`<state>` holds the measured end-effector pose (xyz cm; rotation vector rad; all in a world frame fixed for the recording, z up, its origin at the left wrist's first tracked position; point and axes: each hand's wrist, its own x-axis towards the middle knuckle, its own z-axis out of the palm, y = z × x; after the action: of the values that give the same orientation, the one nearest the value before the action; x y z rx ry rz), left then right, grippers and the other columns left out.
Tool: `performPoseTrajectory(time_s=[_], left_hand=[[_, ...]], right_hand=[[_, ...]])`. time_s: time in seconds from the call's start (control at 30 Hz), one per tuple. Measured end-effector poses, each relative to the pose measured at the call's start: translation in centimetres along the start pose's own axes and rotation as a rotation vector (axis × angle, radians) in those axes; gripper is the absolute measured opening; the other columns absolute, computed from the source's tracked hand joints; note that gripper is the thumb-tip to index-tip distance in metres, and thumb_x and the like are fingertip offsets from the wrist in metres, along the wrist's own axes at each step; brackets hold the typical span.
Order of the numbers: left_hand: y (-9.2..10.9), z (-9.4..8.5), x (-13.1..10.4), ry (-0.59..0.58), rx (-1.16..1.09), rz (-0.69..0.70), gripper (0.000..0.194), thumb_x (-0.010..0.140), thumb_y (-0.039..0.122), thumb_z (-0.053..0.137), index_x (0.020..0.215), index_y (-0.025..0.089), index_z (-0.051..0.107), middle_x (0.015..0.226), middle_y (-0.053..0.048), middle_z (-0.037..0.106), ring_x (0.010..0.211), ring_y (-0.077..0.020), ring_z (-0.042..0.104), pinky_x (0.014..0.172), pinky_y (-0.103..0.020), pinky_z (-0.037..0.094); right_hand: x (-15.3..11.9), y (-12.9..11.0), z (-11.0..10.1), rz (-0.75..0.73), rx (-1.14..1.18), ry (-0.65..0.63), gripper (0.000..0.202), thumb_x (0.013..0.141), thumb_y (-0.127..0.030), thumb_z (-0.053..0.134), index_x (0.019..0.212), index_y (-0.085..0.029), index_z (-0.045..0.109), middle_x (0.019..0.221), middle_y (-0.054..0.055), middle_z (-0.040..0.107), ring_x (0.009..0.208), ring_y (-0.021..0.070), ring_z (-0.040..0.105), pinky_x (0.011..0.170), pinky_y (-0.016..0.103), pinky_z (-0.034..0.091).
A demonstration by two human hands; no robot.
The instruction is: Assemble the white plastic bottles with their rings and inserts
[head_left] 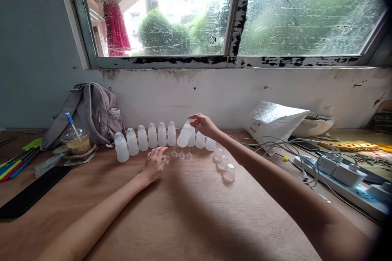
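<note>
My right hand [200, 122] grips the top of a frosted white bottle [184, 135], which tilts within a row of similar bottles. My left hand [154, 163] rests low over the table with its fingers bent, beside a small clear piece [165, 156]; whether it grips that piece is unclear. Several capped bottles [142, 139] stand in a curved row to the left, and more [210, 143] stand to the right, partly behind my right hand. Small clear nipples [181, 154] lie in front of the tilted bottle. Clear domed caps [228, 173] sit on the table at right.
At left are a grey backpack [92, 110], an iced drink cup [76, 142], coloured pens [18, 165] and a black flat object [33, 191]. A silver-white bag [272, 120], tangled cables and a power strip [346, 189] occupy the right side. A wall and window rise behind the table.
</note>
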<state>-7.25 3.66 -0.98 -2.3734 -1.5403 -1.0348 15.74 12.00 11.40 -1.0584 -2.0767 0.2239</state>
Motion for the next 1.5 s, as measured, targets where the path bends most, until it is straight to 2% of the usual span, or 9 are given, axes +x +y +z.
performPoseTrajectory(time_s=[0.17,0.37,0.63,0.77,0.87,1.03,1.2,1.33,1.5], left_hand=[[-1.0,0.1,-0.7,-0.005,0.059,0.041,0.026,0.084,0.031,0.037,0.105,0.022,0.049,0.109,-0.005,0.052,0.103,-0.0206,0.044,0.084,-0.036,0.034],[-0.8,0.5,-0.8,0.004,0.127,0.093,0.018,0.081,0.028,0.043,0.094,0.019,0.052,0.103,-0.006,0.054,0.102,-0.0219,0.044,0.085,-0.036,0.032],[-0.9,0.7,-0.9,-0.015,0.136,0.089,0.016,0.080,0.028,0.045,0.090,0.019,0.053,0.101,-0.007,0.054,0.102,-0.0222,0.044,0.084,-0.037,0.032],[-0.9,0.5,-1.0,-0.032,0.121,0.115,0.015,0.079,0.027,0.045,0.089,0.021,0.055,0.102,-0.007,0.053,0.102,-0.0226,0.043,0.083,-0.037,0.033],[-0.9,0.4,-1.0,-0.049,0.085,0.140,0.016,0.077,0.028,0.048,0.090,0.022,0.056,0.104,-0.006,0.054,0.103,-0.0230,0.043,0.083,-0.037,0.034],[-1.1,0.7,-1.0,-0.055,0.028,0.153,0.016,0.075,0.027,0.051,0.089,0.021,0.055,0.098,-0.005,0.059,0.102,-0.0226,0.045,0.084,-0.037,0.034],[-1.1,0.8,-1.0,-0.062,0.057,0.119,0.012,0.077,0.028,0.049,0.083,0.019,0.054,0.090,-0.004,0.062,0.102,-0.0232,0.045,0.086,-0.040,0.031],[-0.9,0.5,-0.9,0.000,0.069,0.137,0.013,0.081,0.026,0.044,0.087,0.020,0.054,0.099,-0.006,0.060,0.102,-0.0215,0.046,0.086,-0.038,0.032],[-0.6,0.0,-0.9,0.091,0.007,0.189,0.015,0.085,0.026,0.038,0.092,0.021,0.051,0.108,-0.006,0.057,0.101,-0.0190,0.048,0.087,-0.036,0.034]], right_hand=[[3.7,1.1,3.0,0.004,-0.260,-0.084,0.026,0.077,-0.013,0.050,0.101,-0.016,0.058,0.098,0.009,0.054,0.078,0.0142,0.054,0.072,0.026,0.041],[5.0,2.7,6.4,0.052,-0.301,-0.155,0.026,0.076,-0.010,0.048,0.100,-0.013,0.058,0.101,0.012,0.055,0.090,0.0202,0.053,0.076,0.028,0.040],[4.8,3.4,7.1,0.078,-0.281,-0.109,0.041,0.075,-0.013,0.050,0.115,-0.015,0.044,0.106,0.012,0.057,0.097,0.0221,0.051,0.078,0.031,0.040],[2.8,2.8,7.1,0.048,-0.211,0.110,0.038,0.080,-0.022,0.044,0.118,-0.016,0.039,0.113,0.012,0.052,0.102,0.0215,0.049,0.081,0.033,0.039],[-0.8,2.6,7.6,0.009,-0.128,0.271,0.026,0.083,-0.021,0.036,0.105,-0.016,0.047,0.100,0.010,0.057,0.093,0.0184,0.052,0.078,0.030,0.040],[-7.7,4.0,9.3,0.073,-0.234,0.083,0.021,0.078,-0.020,0.043,0.097,-0.015,0.052,0.095,0.009,0.057,0.091,0.0193,0.051,0.077,0.029,0.038],[-9.6,5.1,10.2,0.232,-0.312,-0.047,0.017,0.077,-0.030,0.048,0.084,-0.017,0.057,0.090,0.008,0.058,0.087,0.0205,0.050,0.075,0.031,0.038],[-9.6,3.5,9.8,0.029,-0.167,0.093,0.015,0.080,-0.029,0.047,0.088,-0.018,0.054,0.089,0.007,0.057,0.086,0.0189,0.050,0.077,0.031,0.038],[-10.8,-0.3,9.8,-0.337,-0.107,-0.125,0.015,0.078,-0.028,0.052,0.091,-0.022,0.056,0.098,0.007,0.055,0.091,0.0196,0.049,0.081,0.034,0.037]])
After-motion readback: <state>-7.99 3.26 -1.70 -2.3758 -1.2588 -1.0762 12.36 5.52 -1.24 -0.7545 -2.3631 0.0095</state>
